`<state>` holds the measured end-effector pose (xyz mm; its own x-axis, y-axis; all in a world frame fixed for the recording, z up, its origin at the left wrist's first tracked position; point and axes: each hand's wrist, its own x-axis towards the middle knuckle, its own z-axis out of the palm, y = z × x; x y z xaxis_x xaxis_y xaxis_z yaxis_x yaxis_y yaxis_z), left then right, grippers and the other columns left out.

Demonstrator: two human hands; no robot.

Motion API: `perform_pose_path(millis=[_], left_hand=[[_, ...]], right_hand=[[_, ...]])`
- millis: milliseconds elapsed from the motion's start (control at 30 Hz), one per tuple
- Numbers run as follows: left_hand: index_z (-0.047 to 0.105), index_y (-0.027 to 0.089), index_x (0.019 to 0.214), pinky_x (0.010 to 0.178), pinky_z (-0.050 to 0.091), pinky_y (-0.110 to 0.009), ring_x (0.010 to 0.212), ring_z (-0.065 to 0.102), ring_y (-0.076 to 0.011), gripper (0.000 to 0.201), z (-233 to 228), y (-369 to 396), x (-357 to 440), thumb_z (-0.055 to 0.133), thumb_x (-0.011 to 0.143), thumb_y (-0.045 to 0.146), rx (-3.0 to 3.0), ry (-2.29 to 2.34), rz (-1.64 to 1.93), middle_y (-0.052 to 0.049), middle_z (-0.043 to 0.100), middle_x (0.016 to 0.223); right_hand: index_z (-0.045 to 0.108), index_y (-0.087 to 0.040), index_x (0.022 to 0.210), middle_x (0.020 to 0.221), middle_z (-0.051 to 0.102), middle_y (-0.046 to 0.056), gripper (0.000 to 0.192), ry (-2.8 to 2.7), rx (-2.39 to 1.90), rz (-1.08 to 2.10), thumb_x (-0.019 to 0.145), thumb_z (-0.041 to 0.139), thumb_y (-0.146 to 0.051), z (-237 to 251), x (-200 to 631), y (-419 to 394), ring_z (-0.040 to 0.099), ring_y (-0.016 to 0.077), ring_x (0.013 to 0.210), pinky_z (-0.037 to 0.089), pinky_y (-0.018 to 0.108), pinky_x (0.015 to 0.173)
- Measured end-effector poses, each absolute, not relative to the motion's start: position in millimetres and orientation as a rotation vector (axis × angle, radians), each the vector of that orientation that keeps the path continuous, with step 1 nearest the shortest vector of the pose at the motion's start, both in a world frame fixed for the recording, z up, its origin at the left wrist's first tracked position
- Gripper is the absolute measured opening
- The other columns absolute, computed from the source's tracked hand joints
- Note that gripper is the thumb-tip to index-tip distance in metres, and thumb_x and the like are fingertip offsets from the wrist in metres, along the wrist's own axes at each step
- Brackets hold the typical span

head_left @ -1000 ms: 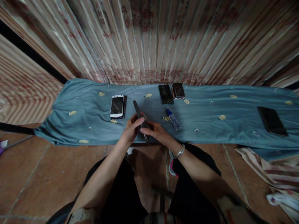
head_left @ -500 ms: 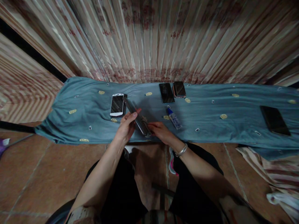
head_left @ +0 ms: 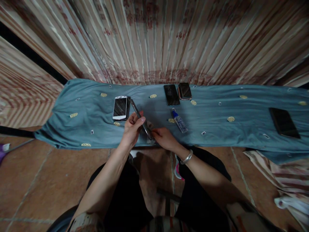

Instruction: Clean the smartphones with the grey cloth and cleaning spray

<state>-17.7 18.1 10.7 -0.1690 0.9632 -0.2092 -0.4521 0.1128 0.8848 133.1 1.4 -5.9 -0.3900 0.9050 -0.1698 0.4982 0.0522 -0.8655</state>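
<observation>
Holding phone (head_left: 141,120) edge-up mid-frame, left hand (head_left: 131,129) gripping, right hand (head_left: 165,138) pinching cloth (head_left: 150,126) against it for wiping.

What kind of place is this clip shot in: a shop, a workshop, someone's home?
Probably a room in a home used as a makeshift phone-cleaning spot. A blue patterned cloth covers a low surface in front of striped curtains, the floor is tiled, and several phones lie beside a small bottle.

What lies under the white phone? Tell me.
A dark phone lies under the white phone, its edge showing along the right side, both on the blue cloth. The rest of it is covered.
</observation>
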Motion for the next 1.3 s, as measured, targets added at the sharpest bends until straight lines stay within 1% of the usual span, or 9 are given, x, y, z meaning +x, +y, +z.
perform_pose_path(millis=[133,300,467,633,700,767,900,1067,1300], left_hand=[[0.067,0.022,0.088,0.09,0.045,-0.025,0.102,0.062,-0.0152,0.052,8,20,-17,0.092,0.042,0.028,0.689,1.093,1.484,0.001,0.07,0.095],[0.066,0.021,0.087,0.082,0.047,-0.027,0.098,0.062,-0.0164,0.05,9,21,-20,0.091,0.046,0.036,0.669,1.147,1.443,0.0,0.07,0.094],[0.063,0.018,0.078,0.083,0.047,-0.028,0.102,0.061,-0.019,0.047,9,21,-20,0.09,0.048,0.045,0.664,1.156,1.417,-0.003,0.069,0.09],[0.064,0.018,0.076,0.079,0.047,-0.025,0.096,0.063,-0.0166,0.046,8,21,-19,0.089,0.049,0.045,0.648,1.144,1.438,-0.002,0.07,0.088],[0.064,0.018,0.075,0.075,0.047,-0.024,0.094,0.064,-0.016,0.045,8,20,-19,0.089,0.05,0.045,0.624,1.138,1.428,-0.002,0.07,0.089],[0.066,0.018,0.076,0.07,0.048,-0.024,0.089,0.065,-0.0159,0.043,8,18,-19,0.087,0.053,0.047,0.611,1.132,1.398,-0.003,0.072,0.09],[0.07,0.016,0.083,0.065,0.05,-0.025,0.076,0.067,-0.0156,0.051,10,15,-14,0.08,0.058,0.06,0.633,1.099,1.317,-0.004,0.073,0.084],[0.068,0.016,0.081,0.074,0.055,-0.029,0.095,0.069,-0.0235,0.059,10,10,-6,0.073,0.058,0.071,0.603,1.017,1.203,-0.008,0.073,0.085],[0.068,0.022,0.084,0.082,0.056,-0.034,0.106,0.066,-0.0268,0.051,5,3,5,0.076,0.059,0.066,0.558,1.004,1.169,-0.004,0.071,0.083]], right_hand=[[0.061,-0.019,0.067,0.058,0.059,-0.002,0.026,-1.848,-1.33,1.316,0.087,0.046,-0.015,-5,132,-3,0.057,0.0126,0.057,0.036,0.023,0.057],[0.062,-0.02,0.066,0.056,0.054,-0.004,0.026,-1.83,-1.252,1.245,0.088,0.048,-0.02,1,136,-8,0.053,0.0113,0.056,0.035,0.023,0.057],[0.066,-0.019,0.068,0.057,0.049,-0.005,0.03,-1.762,-1.199,1.236,0.091,0.05,-0.032,3,139,-12,0.046,0.0105,0.055,0.031,0.023,0.055],[0.07,-0.019,0.073,0.058,0.051,-0.004,0.032,-1.738,-1.165,1.223,0.093,0.052,-0.037,11,138,-18,0.048,0.0112,0.056,0.033,0.024,0.056],[0.072,-0.02,0.077,0.064,0.059,-0.003,0.03,-1.746,-1.138,1.166,0.093,0.052,-0.036,15,137,-20,0.055,0.0129,0.063,0.039,0.024,0.062],[0.074,-0.023,0.082,0.081,0.068,0.001,0.026,-1.732,-1.093,1.089,0.093,0.054,-0.034,18,136,-22,0.063,0.0159,0.078,0.046,0.027,0.074],[0.075,-0.027,0.098,0.11,0.07,0.004,0.018,-1.62,-0.973,1.047,0.091,0.059,-0.03,18,133,-23,0.064,0.0191,0.106,0.048,0.033,0.096],[0.073,-0.028,0.108,0.118,0.07,0.004,0.022,-1.534,-0.936,1.087,0.09,0.06,-0.029,15,129,-22,0.063,0.0187,0.114,0.047,0.035,0.103],[0.074,-0.027,0.107,0.117,0.071,0.003,0.024,-1.527,-1.029,0.969,0.089,0.058,-0.028,14,131,-9,0.063,0.019,0.114,0.047,0.036,0.104]])
